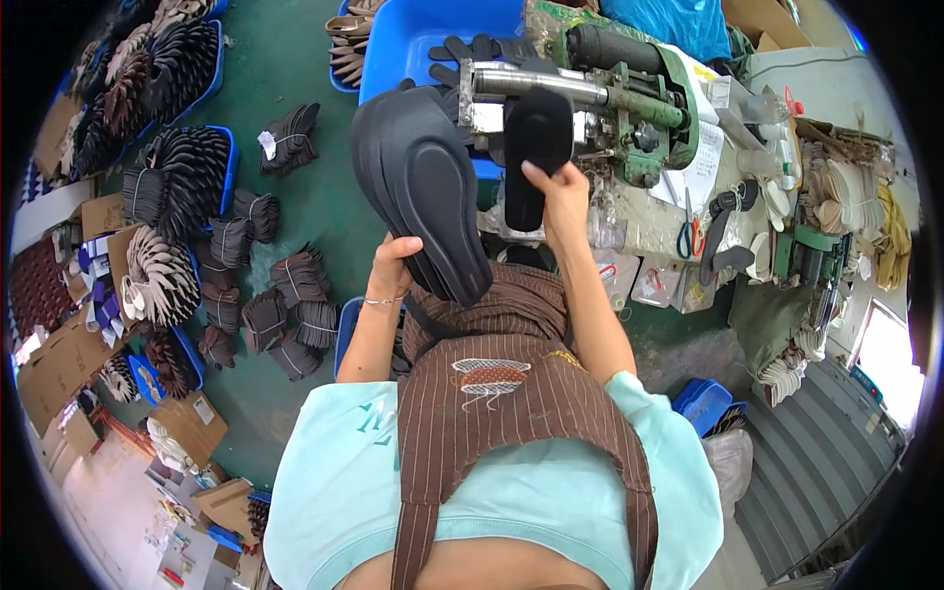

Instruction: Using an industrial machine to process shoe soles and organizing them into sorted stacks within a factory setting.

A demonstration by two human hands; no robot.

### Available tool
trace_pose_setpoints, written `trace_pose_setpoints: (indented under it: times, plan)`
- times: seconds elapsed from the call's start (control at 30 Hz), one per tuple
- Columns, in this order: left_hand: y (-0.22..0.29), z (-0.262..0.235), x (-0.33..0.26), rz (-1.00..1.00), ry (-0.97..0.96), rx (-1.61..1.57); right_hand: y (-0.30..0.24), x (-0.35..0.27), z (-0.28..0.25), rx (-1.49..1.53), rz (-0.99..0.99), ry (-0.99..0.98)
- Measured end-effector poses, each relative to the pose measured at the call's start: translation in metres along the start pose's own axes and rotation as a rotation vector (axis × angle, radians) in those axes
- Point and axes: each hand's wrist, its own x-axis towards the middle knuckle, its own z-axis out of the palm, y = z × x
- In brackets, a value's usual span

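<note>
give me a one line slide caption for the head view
Left hand grips a stack of black insoles; right hand holds one insole against a green machine.

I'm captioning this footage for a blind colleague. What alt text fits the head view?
Seen from above, a person in a brown striped apron presses a black insole against a green machine with the right hand, while the left hand holds a stack of black insoles. Bundled insoles lie on the green floor.
</note>
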Motion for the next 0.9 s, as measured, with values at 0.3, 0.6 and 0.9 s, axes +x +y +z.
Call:
trace_pose_setpoints:
  times: [0.3, 0.6, 0.9]
  plan:
    - [-0.002, 0.017, 0.009, 0.058, 0.181, 0.188, -0.011, 0.007, 0.019, 0.122, 0.177, -0.038]
    - [-0.005, 0.052, 0.024, 0.458, 0.385, 0.511, 0.001, -0.057, 0.042, -0.161, -0.176, -0.131]
    - [0.003, 0.018, 0.021, 0.215, 0.139, 0.238, 0.055, -0.019, -0.020, -0.084, -0.134, 0.145]
